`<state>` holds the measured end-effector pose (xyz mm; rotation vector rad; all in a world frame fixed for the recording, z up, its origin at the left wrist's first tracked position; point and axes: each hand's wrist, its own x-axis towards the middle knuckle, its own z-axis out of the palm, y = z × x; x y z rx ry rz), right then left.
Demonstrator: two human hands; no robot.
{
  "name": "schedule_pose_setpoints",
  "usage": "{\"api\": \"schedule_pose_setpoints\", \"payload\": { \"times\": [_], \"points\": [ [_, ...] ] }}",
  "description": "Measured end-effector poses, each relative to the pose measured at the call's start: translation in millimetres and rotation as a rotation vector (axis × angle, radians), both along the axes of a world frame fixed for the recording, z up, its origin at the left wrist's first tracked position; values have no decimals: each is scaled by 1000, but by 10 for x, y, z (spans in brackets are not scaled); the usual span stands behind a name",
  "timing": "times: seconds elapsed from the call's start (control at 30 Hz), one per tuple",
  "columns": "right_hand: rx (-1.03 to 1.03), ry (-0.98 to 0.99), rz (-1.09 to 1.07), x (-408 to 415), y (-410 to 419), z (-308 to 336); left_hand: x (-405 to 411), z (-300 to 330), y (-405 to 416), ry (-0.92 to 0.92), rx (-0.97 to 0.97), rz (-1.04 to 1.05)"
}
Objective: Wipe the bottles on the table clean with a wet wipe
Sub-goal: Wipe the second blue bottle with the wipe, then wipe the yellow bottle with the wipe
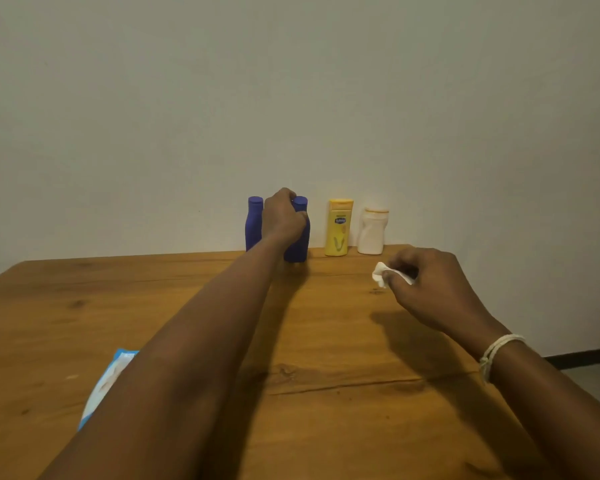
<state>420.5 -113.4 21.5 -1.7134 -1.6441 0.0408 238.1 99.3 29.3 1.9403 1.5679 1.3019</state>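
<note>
Several bottles stand in a row at the far edge of the wooden table (187, 306), against the wall. My left hand (284, 216) is stretched out and wrapped around the neck of a blue bottle (299, 245), which stands upright slightly in front of the row. A second blue bottle (254, 221) stands just left of it. To the right are a yellow bottle (339, 227) and a white bottle (372, 232). My right hand (430, 285) hovers over the table right of centre, pinching a crumpled white wet wipe (381, 273).
A blue and white pack of wet wipes (106, 382) lies near the front left, partly hidden under my left forearm. The table's right edge runs diagonally at the lower right, with floor beyond it. A plain wall is right behind the bottles.
</note>
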Motion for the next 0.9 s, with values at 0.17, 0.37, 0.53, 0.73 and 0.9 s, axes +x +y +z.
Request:
{"api": "schedule_pose_setpoints", "payload": {
  "times": [0.17, 0.37, 0.53, 0.73, 0.9],
  "points": [
    [-5, 19, 20, 30, 97, -111, -35, 8, 106, 47, -6, 13],
    [13, 48, 15, 76, 103, -130, -23, 45, 89, 104, 24, -7],
    [53, 81, -7, 190, 64, -85, 20, 79, 29, 122, 55, -16],
    [92, 118, 6, 218, 44, -71, 234, 177, -34, 185, 343, -42],
    [105, 108, 4, 270, 56, -137, 624, 155, 95, 407, 190, -166]
  ]
}}
